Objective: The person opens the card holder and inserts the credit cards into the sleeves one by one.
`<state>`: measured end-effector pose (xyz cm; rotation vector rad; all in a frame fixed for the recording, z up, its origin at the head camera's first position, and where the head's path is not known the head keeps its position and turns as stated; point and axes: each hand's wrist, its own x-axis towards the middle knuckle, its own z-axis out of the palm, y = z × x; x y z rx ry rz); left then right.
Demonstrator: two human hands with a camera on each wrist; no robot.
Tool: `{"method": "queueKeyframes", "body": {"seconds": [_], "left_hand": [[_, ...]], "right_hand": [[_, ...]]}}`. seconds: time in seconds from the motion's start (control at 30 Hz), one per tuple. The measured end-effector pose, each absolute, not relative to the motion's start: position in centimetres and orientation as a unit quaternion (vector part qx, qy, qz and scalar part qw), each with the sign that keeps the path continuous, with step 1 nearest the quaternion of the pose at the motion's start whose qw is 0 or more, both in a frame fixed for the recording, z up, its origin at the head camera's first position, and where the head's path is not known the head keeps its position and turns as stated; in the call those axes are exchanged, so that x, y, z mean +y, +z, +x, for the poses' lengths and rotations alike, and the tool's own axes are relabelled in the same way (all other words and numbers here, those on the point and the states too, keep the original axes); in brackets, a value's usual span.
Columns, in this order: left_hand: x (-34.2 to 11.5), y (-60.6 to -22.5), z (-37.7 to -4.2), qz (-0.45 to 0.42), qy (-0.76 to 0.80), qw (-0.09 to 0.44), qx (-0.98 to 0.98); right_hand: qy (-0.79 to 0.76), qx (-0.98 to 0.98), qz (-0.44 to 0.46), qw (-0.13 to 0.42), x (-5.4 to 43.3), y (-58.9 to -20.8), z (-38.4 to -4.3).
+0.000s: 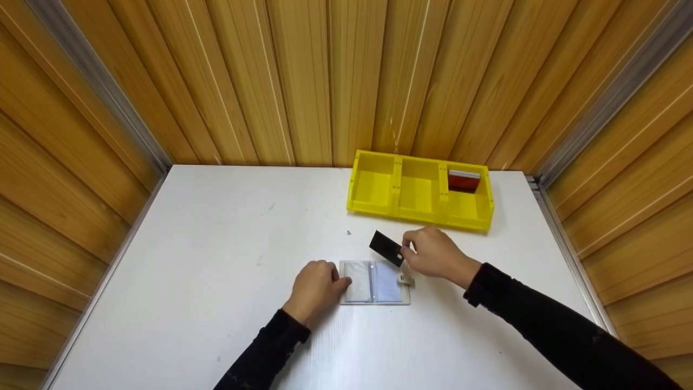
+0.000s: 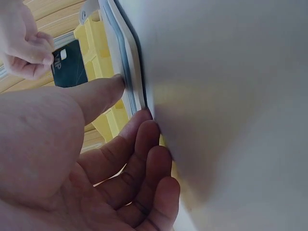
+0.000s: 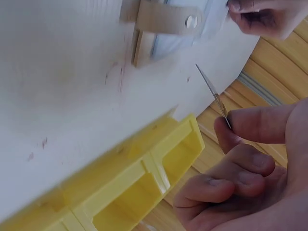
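An opened card holder (image 1: 387, 287) with clear plastic sleeves lies on the white table, a snap strap (image 3: 168, 19) at its right edge. My left hand (image 1: 316, 287) pinches its left edge, thumb on top and fingertips against the side, as the left wrist view shows. Above the holder's right half, my right hand (image 1: 436, 253) holds a black card (image 1: 386, 248) by one end between thumb and forefinger. The card is tilted and apart from the holder. In the left wrist view, the black card (image 2: 70, 65) shows a pale chip and light lettering.
Behind the hands stands a yellow bin (image 1: 419, 218) with three compartments. Its right compartment holds a stack of cards (image 1: 463, 182) with a red face. Wood-look panels (image 1: 303, 81) enclose the white table (image 1: 189, 260) at the back and sides.
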<state>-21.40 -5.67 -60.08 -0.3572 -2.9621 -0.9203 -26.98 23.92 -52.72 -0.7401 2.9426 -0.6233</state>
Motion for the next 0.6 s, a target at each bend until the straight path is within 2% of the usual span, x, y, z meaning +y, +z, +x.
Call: {"method": "queueKeyframes", "body": {"seconds": [0.17,0.37,0.6], "left_hand": [[-5.7,-60.0,-21.5,-0.113,-0.296,0.011,-0.948],[-5.7,-59.9,-21.5,-0.108,-0.300,-0.005,-0.948],[-5.9,-60.0,-21.4,-0.118,-0.297,0.011,-0.948]], "right_hand": [[-0.203,0.950,-0.234,0.048,23.5,-53.4,-25.8],[-0.191,0.951,-0.239,0.047,23.4,-54.3,-25.1],[-0.207,0.950,-0.225,0.063,23.5,-54.8,-24.7]]}}
